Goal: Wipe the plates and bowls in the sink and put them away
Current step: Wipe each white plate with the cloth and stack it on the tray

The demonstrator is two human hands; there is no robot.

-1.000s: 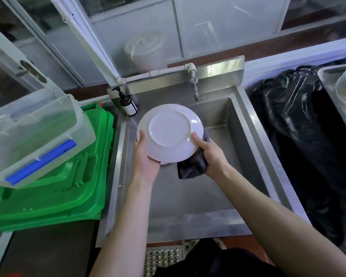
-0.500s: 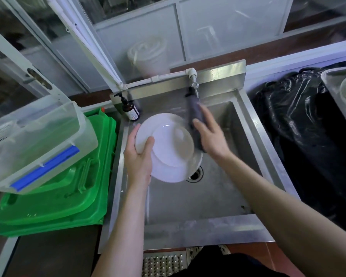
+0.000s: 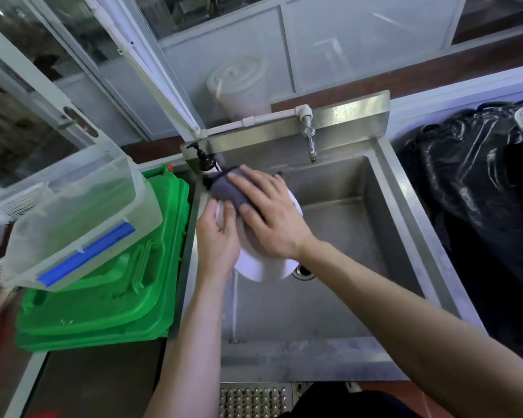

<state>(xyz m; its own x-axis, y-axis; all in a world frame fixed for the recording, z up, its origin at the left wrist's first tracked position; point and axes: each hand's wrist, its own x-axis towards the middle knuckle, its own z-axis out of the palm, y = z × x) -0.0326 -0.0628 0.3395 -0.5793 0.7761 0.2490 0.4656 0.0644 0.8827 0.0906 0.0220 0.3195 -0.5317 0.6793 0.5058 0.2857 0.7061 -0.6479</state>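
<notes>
The steel sink (image 3: 387, 212) is a deep, square-cornered basin of dull brushed metal; its drain (image 3: 304, 271) shows just under the plate's lower edge, and no other dishes are visible in the part of the basin in view. To its left a clear plastic bin (image 3: 82, 215) with a blue latch rests tilted on a stack of glossy green plastic lids (image 3: 103, 300); what the bin holds cannot be made out.

A round white plate (image 3: 263, 268) is held above the left part of the basin, its smooth face turned up toward the camera and tilted, the lower rim nearest the person. Being round, it has no long axis.

The left hand (image 3: 216, 236) grips the plate's left rim, thumb curled over the face. The right hand (image 3: 269, 212) lies flat with fingers spread, pressing a soft dark grey cloth (image 3: 227, 188) against the plate; the cloth sticks out past the fingertips toward a brown pump bottle (image 3: 204, 161) at the sink's back left corner. A metal tap (image 3: 310, 140) hangs over the back wall. Crinkled black plastic sheeting (image 3: 477, 188) lies to the right.
</notes>
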